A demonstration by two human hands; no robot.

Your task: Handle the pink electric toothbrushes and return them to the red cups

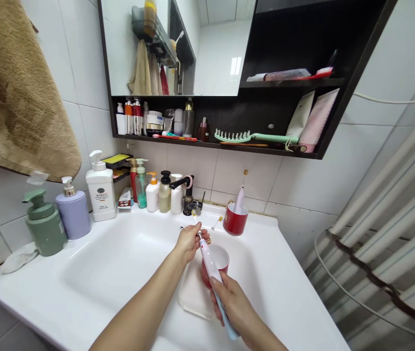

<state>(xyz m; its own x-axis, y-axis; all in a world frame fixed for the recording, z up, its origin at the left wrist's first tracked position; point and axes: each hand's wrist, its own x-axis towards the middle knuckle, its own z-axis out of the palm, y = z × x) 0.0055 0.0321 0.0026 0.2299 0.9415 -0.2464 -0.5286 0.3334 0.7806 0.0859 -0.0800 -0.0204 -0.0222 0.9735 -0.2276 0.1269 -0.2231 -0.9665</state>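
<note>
- The right hand (231, 307) is gripping the electric toothbrush (210, 263) by its handle, slanting it across the red cup (222, 258).
- The left hand (188, 243) is pinching the toothbrush's upper end, at 11 o'clock from the right hand.

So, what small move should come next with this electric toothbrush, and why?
Probably the left hand should push the small white brush head with yellowish bristles down onto the white-and-pink electric toothbrush handle, gripped by the right hand, because the head seems pinched at the handle's tip; the grip hides the join.
</note>
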